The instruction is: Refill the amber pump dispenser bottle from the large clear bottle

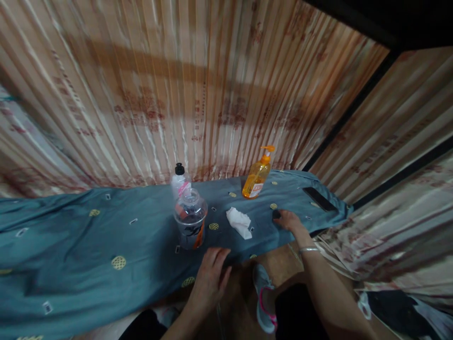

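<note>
Left hand [210, 278] flat on soft teal cloth [71, 245], right hand [288, 219] covering small dark cap [276, 214]

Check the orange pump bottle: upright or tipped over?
Upright. The orange pump bottle stands on its base on the blue cloth, pump head on top; it only looks slanted, like everything else near the wall in this view.
</note>
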Action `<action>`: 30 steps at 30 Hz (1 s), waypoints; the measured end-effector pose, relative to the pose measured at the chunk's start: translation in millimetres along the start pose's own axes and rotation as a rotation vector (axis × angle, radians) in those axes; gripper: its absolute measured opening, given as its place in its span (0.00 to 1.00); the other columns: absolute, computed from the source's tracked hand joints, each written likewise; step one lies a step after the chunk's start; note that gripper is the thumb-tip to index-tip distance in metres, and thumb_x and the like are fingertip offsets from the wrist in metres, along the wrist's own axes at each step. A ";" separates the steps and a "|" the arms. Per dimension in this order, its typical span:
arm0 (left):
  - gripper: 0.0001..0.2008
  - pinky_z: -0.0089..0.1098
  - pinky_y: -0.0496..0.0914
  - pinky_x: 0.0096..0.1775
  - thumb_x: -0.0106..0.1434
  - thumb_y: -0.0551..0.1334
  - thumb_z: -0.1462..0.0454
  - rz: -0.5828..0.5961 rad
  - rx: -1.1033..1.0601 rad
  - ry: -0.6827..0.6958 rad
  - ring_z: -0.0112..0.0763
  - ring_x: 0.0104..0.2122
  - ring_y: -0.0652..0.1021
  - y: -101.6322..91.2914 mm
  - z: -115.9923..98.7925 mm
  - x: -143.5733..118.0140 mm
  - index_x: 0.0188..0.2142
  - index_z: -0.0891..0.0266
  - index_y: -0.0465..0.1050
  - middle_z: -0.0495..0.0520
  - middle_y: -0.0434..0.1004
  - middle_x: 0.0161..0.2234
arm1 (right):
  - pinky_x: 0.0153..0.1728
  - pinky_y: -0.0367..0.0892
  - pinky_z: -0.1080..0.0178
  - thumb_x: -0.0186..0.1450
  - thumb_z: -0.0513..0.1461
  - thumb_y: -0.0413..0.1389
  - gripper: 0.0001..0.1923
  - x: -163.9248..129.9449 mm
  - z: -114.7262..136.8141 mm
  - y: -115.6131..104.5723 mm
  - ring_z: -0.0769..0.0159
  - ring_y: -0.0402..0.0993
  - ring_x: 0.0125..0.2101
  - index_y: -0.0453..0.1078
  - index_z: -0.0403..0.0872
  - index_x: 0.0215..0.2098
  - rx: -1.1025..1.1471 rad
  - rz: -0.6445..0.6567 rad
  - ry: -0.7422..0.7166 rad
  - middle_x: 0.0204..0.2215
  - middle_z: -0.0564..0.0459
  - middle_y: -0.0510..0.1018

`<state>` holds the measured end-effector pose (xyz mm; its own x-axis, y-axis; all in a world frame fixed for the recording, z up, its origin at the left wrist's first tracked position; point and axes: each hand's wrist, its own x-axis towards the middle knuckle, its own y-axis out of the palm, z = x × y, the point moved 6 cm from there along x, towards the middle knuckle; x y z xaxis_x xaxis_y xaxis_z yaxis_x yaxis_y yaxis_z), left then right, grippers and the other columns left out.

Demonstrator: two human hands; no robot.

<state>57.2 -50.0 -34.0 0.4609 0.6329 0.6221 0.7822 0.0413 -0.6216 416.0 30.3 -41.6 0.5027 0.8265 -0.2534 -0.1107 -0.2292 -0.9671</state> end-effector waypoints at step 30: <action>0.21 0.46 0.81 0.49 0.69 0.59 0.71 0.018 -0.128 -0.126 0.44 0.48 0.80 2.8 0.6 5.5 0.60 0.60 0.69 0.62 0.77 0.49 | 0.48 0.74 0.58 0.53 0.45 0.76 0.26 -25.5 371.7 -114.6 0.58 0.80 0.43 0.77 0.42 0.44 0.677 -0.027 -1.058 0.39 0.54 0.83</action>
<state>61.6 -45.9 -32.6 0.4253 0.7247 0.5421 0.8252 -0.0645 -0.5612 97.2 226.6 66.9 -0.3864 0.9055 0.1752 -0.6857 -0.1550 -0.7111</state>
